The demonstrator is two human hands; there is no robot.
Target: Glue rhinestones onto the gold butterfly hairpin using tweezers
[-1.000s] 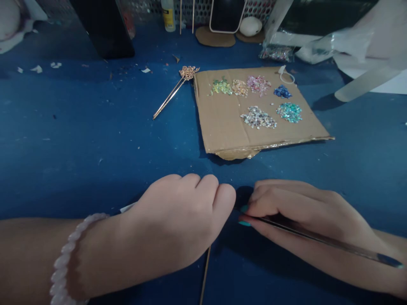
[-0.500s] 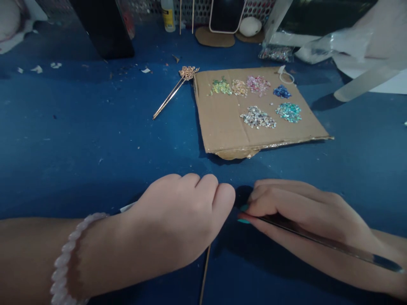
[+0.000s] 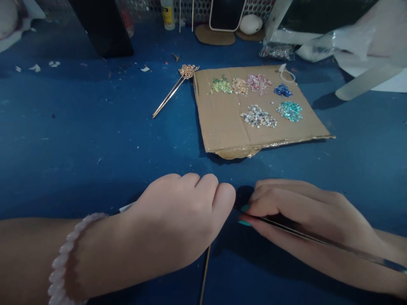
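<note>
My left hand (image 3: pixel 187 216) is closed in a fist, back of the hand up, hiding what its fingers grip. A thin brownish stick (image 3: pixel 205 275) comes out below the fist. Between the thumb and fingers of my right hand (image 3: pixel 295 216) is a slim dark pen-like tool (image 3: pixel 330 242), its tip pointing at the left fist. Beyond both hands lies a cardboard sheet (image 3: pixel 222 127) bearing small heaps of shiny chips: green (image 3: pixel 221 85), peach (image 3: pixel 239 86), pink (image 3: pixel 259 84), dark blue (image 3: pixel 282 90), silvery (image 3: pixel 259 116) and turquoise (image 3: pixel 289 111).
A gold hairpin with a flower head (image 3: pixel 188 71) lies left of the cardboard. Along the back stand a dark upright block (image 3: pixel 104 29), a small yellow-labelled bottle (image 3: pixel 168 17) and a phone (image 3: pixel 226 15). Clear plastic bags (image 3: pixel 337 44) and a pale tube (image 3: pixel 359 82) are at right.
The hands hold almost the same pose. The rear end of the tool in my right hand has tilted slightly outward to the right, and the view has shifted very slightly.
</note>
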